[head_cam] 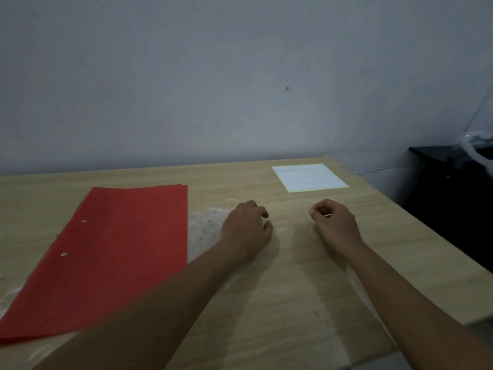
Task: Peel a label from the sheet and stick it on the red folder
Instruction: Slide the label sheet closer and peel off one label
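Observation:
A red folder (114,252) lies flat on the left side of the wooden table (306,276), with two punched holes near its left edge. A white label sheet (309,177) lies flat at the far right of the table. My left hand (246,228) rests on the table just right of the folder, fingers curled and holding nothing. My right hand (334,222) rests nearer the sheet, below it, fingers curled in a loose fist with nothing seen in it. Neither hand touches the folder or the sheet.
A grey wall stands behind the table. A pale smudged patch (205,228) marks the wood between the folder and my left hand. To the right of the table's edge stands dark furniture (453,188) with a clear plastic object (477,145) on it.

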`<state>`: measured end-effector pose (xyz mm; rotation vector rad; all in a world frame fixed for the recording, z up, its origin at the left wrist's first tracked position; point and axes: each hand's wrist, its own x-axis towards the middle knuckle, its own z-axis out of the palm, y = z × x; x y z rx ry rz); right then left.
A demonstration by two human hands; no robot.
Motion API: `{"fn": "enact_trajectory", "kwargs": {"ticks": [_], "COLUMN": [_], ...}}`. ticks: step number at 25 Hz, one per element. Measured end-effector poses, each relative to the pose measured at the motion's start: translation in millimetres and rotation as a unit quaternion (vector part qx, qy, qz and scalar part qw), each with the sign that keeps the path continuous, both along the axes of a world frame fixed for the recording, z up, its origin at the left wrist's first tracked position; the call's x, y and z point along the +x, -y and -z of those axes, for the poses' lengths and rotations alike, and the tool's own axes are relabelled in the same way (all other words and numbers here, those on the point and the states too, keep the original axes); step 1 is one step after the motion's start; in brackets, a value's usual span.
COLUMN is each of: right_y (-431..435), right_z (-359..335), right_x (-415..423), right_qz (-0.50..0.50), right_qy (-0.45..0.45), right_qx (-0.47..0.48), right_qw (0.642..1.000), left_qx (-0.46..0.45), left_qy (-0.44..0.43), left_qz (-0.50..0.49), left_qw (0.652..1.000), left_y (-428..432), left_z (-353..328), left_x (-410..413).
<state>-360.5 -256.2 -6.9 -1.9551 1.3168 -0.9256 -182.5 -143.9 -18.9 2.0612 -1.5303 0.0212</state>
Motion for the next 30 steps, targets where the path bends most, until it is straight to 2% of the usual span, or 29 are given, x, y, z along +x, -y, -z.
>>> {"fn": "enact_trajectory", "kwargs": {"ticks": [4,11,15,18,20,25,30], "right_y": [33.9,91.8,119.6,134.0,140.9,162.0,168.6], "right_z": [6.4,17.1,25.0,28.1,27.6,30.7,36.3], "right_x": [-17.4,-19.9,-8.3,5.0,12.9,26.3,31.2], "right_qz": [0.025,0.054,0.095,0.139,0.148,0.137,0.095], "right_qy": [-0.04,-0.04,-0.093,-0.16,-0.175,-0.179,-0.3], "right_qx": [-0.02,-0.016,-0.025,-0.049,-0.058,-0.076,-0.046], "right_qw": [0.999,0.998,0.991,0.976,0.972,0.971,0.948], "left_qx": [-0.025,-0.035,0.008,0.028,0.007,-0.051,0.024], "left_qy": [-0.023,-0.107,-0.032,0.011,0.033,0.018,-0.029], "left_qz": [0.006,-0.044,-0.095,-0.088,-0.057,0.001,0.012], "left_qw": [0.999,0.993,0.995,0.996,0.998,0.999,0.999], "left_y": [40.3,91.3,117.6,130.9,137.2,158.8,164.7], "left_z": [3.9,11.8,8.8,7.9,11.3,28.6,33.2], "left_x": [-21.4,-34.0,-29.8,-27.5,-27.7,-22.0,-17.4]}}
